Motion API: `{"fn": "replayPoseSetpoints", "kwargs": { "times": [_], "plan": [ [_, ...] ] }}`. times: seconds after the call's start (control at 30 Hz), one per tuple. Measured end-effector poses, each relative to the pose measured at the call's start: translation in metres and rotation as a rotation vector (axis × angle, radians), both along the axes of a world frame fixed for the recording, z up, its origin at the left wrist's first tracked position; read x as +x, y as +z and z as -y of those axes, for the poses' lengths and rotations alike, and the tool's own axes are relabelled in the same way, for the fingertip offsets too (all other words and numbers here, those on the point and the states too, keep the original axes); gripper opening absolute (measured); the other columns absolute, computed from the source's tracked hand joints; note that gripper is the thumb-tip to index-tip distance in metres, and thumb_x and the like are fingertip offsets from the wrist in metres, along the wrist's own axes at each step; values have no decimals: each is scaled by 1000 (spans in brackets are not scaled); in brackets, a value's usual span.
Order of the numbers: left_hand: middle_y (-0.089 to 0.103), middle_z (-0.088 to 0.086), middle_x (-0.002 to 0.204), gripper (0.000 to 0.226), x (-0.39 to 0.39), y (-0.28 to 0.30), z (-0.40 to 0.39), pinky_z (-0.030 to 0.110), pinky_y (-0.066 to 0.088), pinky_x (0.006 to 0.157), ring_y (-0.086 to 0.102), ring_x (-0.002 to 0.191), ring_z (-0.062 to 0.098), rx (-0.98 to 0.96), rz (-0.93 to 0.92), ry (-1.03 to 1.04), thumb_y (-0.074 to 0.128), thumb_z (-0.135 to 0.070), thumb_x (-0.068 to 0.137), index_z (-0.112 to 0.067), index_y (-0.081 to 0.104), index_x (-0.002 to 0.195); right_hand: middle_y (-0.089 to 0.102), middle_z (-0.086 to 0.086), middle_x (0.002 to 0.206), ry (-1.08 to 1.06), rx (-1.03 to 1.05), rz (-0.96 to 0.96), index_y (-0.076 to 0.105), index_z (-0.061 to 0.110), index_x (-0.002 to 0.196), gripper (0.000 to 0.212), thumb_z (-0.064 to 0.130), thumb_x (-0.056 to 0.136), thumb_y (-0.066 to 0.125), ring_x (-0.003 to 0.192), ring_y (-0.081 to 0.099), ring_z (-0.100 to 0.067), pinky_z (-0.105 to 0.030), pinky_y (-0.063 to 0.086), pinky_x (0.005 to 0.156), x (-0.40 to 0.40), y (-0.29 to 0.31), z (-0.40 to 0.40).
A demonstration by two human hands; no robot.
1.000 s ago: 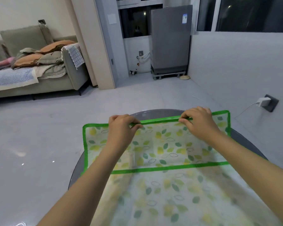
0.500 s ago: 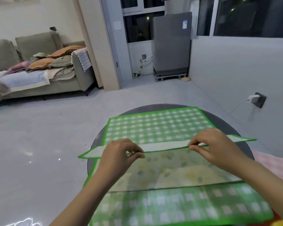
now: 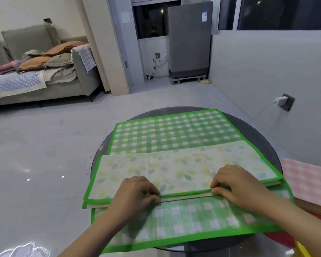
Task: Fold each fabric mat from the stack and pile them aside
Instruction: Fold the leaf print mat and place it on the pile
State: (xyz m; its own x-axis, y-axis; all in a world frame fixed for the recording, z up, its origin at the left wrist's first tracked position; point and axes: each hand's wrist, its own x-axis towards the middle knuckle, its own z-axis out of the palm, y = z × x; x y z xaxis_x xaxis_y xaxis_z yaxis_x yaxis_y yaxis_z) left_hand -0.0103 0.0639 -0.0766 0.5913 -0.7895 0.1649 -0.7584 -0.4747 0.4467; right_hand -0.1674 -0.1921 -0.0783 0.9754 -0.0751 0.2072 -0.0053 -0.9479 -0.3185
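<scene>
Leaf-print mat (image 3: 178,169) folded in half.
Left hand (image 3: 135,195) and right hand (image 3: 237,184) pinch its green-trimmed near edge; green checked mat (image 3: 174,134) lies beneath the fingers.

Folded mat (image 3: 183,169): on the checked mat (image 3: 174,134), across its middle
Checked mat: on the bench (image 3: 267,134)
Hands: left hand (image 3: 135,195), right hand (image 3: 237,184), at the folded mat's near edge
Mat stack (image 3: 311,184): right of the checked mat
</scene>
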Motion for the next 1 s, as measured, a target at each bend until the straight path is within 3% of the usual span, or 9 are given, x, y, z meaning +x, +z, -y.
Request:
{"fn": "replayPoseSetpoints", "kwargs": {
  "times": [0.17,0.23,0.4,0.5,0.6,0.67,0.77,0.87,1.0],
  "plan": [
    [59,-22,72,45,5,6,2,26,42,84,53,73,-6,64,-47,-21,52,-71,55,-36,73,76,55,22,82,0,-1,-62,67,34,86,13,46,84,62,88,48,0,-14,30,84,1,3,1],
    [62,-20,74,44,6,9,7,25,37,88,54,74,-4,96,-64,-34,48,-74,53,-39,69,71,57,20,84,3,-8,-93,66,35,86,14,48,84,60,90,47,1,-15,31,87,4,8,1],
    [63,-17,78,18,13,12,31,33,44,88,57,71,0,13,-56,-40,66,-51,77,-33,71,76,60,17,94,-19,-3,-101,66,32,94,20,48,87,56,95,47,-1,-17,35,87,25,17,-1],
    [60,-17,99,14,19,10,53,32,38,96,54,92,0,-34,-1,-11,58,-42,88,-36,70,92,59,16,107,-44,-4,-75,64,32,108,28,48,88,53,106,48,-5,-24,38,94,44,17,-1],
    [55,-9,125,27,24,3,79,29,31,101,50,116,9,-19,49,22,49,-35,95,-27,64,117,54,15,127,-63,-34,-74,53,32,126,37,47,93,46,120,44,-7,-23,33,101,65,15,-4],
    [46,0,142,36,26,-1,95,31,29,107,43,129,16,2,56,67,42,-31,99,-21,54,131,43,12,142,-87,-48,-97,42,31,137,42,44,97,39,131,36,-9,-25,26,107,78,13,-7],
    [19,5,157,48,26,-8,111,31,11,117,15,145,18,101,28,95,28,-28,101,-17,28,148,23,7,154,-103,-46,-116,27,29,146,48,39,100,32,142,18,-9,-26,14,113,96,9,-13],
    [2,2,160,55,25,-20,119,35,-4,119,-3,147,15,229,38,94,13,-34,101,-16,6,152,14,5,157,-122,-37,-150,14,22,149,52,37,101,26,144,7,-8,-26,4,116,109,-1,-16],
    [-6,-1,160,63,27,-30,118,36,-10,119,-10,146,12,315,95,113,2,-41,93,-18,-1,152,1,6,158,-147,-88,-230,4,22,150,54,39,101,16,144,-5,-7,-29,-6,117,112,-21,-12]
  ]
}}
